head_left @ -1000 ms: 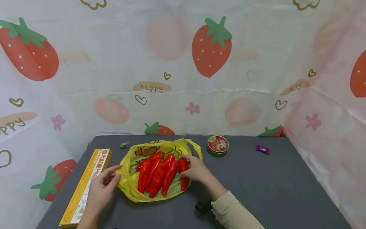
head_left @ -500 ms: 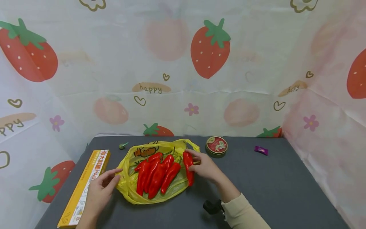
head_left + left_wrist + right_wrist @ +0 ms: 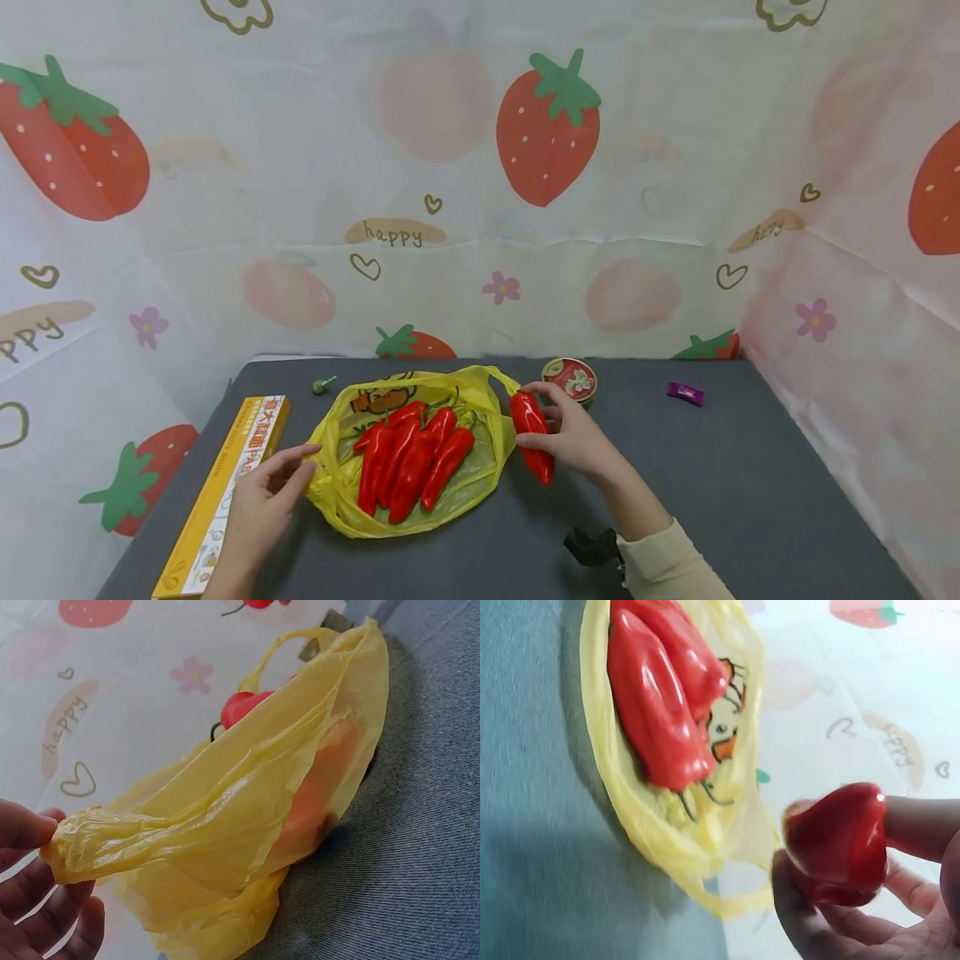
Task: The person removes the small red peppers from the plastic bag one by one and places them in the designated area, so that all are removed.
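A yellow plastic bag point(image 3: 341, 508) lies mouth-up on the dark table, with several red peppers point(image 3: 411, 475) inside it. My left hand point(image 3: 262, 508) pinches the bag's left rim between thumb and fingers; the left wrist view shows the gathered plastic point(image 3: 82, 844) in that grip. Just beyond the bag's right side, my right hand point(image 3: 573, 429) holds one red pepper point(image 3: 534, 437) between thumb and fingers. Seen from the right wrist, this pepper point(image 3: 840, 844) appears nearly end-on, and the bag's yellow handle point(image 3: 735, 904) is close behind it.
A yellow and white pasta box point(image 3: 225, 492) lies along the left, partly behind the left forearm. Behind the right hand stands a round red-lidded tin point(image 3: 562, 375). A small purple wrapped candy point(image 3: 686, 393) lies farther right; a small green piece point(image 3: 322, 385) is at the back left.
My right hand has lifted one red pepper out of the bag and carried it rightward past the rim. The left hand stays on the bag's left edge.
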Action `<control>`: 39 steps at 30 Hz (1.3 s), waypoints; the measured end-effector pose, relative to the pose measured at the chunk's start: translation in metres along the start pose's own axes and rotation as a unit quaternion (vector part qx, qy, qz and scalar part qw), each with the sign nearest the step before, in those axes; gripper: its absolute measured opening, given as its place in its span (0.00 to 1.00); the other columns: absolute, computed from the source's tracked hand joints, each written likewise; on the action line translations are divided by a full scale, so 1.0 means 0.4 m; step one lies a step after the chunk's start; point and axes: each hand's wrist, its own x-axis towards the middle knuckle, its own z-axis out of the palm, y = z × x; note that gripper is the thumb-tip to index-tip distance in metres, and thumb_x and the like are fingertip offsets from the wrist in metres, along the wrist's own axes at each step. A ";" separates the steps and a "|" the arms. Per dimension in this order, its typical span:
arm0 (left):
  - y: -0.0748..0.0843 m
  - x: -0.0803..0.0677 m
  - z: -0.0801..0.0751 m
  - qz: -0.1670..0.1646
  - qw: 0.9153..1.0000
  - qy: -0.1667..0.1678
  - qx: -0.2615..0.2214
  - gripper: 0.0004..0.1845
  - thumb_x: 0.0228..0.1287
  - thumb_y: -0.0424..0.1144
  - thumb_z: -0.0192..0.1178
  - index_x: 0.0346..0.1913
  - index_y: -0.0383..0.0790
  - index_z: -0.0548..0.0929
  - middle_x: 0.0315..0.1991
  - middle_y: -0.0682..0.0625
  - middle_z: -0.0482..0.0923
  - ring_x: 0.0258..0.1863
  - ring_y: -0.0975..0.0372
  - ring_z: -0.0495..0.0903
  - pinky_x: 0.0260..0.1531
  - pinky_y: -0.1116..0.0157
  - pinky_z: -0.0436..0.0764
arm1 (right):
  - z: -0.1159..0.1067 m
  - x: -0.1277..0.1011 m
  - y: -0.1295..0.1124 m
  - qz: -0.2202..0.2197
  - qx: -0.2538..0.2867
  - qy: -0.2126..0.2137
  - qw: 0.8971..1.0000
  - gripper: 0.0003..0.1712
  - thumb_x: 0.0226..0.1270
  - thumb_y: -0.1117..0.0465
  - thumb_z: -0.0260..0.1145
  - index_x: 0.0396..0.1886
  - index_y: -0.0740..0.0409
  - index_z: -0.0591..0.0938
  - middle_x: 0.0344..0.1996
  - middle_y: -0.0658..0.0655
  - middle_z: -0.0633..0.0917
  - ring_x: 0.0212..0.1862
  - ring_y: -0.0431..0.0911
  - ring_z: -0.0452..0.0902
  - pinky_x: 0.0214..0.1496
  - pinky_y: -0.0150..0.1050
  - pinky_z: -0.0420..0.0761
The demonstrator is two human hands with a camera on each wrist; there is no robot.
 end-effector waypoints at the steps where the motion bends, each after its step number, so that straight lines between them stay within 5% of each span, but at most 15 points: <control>1: 0.000 0.000 0.001 -0.003 1.000 0.001 0.002 0.15 0.73 0.43 0.62 0.55 0.40 0.86 0.48 0.44 0.86 0.34 0.69 0.78 0.33 0.75 0.78 | -0.007 -0.004 0.001 0.004 -0.004 0.008 1.000 0.36 0.62 0.60 0.76 0.68 0.43 0.72 0.59 0.63 0.78 0.53 0.57 0.80 0.43 0.50 0.86; 12: 0.001 -0.001 0.004 -0.010 1.000 -0.001 0.010 0.15 0.73 0.43 0.61 0.55 0.40 0.86 0.46 0.45 0.86 0.34 0.69 0.78 0.34 0.74 0.78 | -0.094 -0.052 0.018 0.008 -0.045 0.064 0.997 0.36 0.66 0.63 0.71 0.71 0.48 0.70 0.59 0.67 0.78 0.56 0.60 0.77 0.43 0.51 0.86; 39: -0.001 0.001 0.001 -0.010 1.000 -0.003 0.011 0.15 0.73 0.44 0.61 0.54 0.40 0.86 0.47 0.43 0.86 0.34 0.69 0.78 0.33 0.73 0.79 | -0.334 -0.184 0.144 0.021 -0.101 0.083 0.991 0.38 0.68 0.57 0.71 0.74 0.54 0.66 0.66 0.75 0.71 0.61 0.69 0.74 0.47 0.53 0.85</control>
